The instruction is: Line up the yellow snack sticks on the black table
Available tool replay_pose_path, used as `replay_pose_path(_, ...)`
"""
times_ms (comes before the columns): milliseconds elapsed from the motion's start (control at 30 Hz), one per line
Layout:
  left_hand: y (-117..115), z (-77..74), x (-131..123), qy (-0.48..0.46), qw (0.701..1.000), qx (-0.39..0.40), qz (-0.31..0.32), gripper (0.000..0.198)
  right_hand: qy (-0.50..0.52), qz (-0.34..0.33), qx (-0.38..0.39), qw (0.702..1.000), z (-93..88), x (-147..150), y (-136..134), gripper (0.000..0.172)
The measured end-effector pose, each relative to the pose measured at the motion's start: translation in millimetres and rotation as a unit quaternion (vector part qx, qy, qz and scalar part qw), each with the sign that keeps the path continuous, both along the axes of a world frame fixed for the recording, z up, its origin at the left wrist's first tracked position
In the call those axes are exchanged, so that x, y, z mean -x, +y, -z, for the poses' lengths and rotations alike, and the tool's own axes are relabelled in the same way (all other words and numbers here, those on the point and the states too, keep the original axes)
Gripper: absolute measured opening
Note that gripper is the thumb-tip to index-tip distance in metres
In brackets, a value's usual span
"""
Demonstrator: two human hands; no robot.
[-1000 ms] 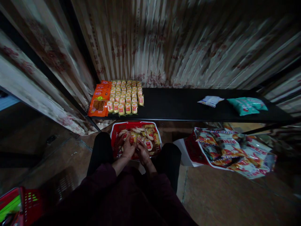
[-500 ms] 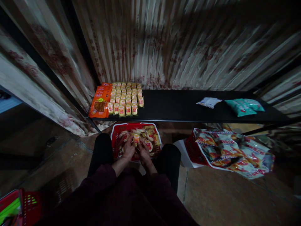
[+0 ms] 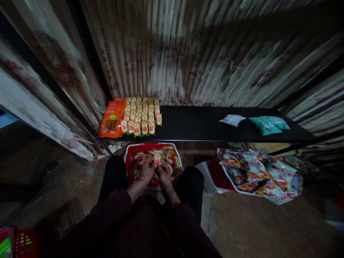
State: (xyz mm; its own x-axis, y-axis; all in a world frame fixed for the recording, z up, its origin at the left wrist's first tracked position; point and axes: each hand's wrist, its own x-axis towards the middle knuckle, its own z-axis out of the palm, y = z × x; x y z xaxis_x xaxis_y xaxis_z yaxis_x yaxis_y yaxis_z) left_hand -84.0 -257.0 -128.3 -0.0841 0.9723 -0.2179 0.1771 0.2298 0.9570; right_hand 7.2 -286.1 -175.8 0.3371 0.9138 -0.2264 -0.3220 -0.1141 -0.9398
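Between the fingers of my left hand (image 3: 146, 172) and my right hand (image 3: 164, 175) is a small wrapped snack cake (image 3: 157, 159) with a red and yellow label, held upright from both sides. Both hands are over a red basket (image 3: 129, 153) with a white rim, which stands between my knees. More wrapped cakes (image 3: 170, 154) lie loose in it. Above and beyond, rows of the same cakes (image 3: 137, 117) stand on the left part of a black shelf (image 3: 188, 123). Orange snack packets (image 3: 110, 123) lie at their left.
On the shelf's right part lie a white packet (image 3: 232, 120) and teal packets (image 3: 264, 125). A second red basket (image 3: 219, 175) at the right holds several large snack bags (image 3: 254, 168). Another red basket (image 3: 25, 242) is at the lower left. Patterned curtains (image 3: 172, 53) hang behind the shelf.
The view has shifted slightly, so the shelf's goods sit a little lower and further left. Both hands stay on the same cake over the basket.
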Motion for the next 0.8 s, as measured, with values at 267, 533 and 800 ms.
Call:
replay_pose_path(267, 4, -1.3, 0, -0.041, 0.999, -0.013, -0.006, 0.036, 0.023, 0.017, 0.013, 1.000, -21.4, 1, 2, 0.060)
replay_pose_path(533, 7, -4.4, -4, -0.065, 0.997, -0.032, 0.017, 0.033, -0.002, 0.039, 0.015, 0.999, -29.2, -2, 5, 0.062)
replay_pose_path(800, 12, -18.9, -14, -0.105, 0.994, -0.005, 0.011, 0.033, -0.006, 0.059, 0.035, 0.998, -24.1, -10, 7, 0.057)
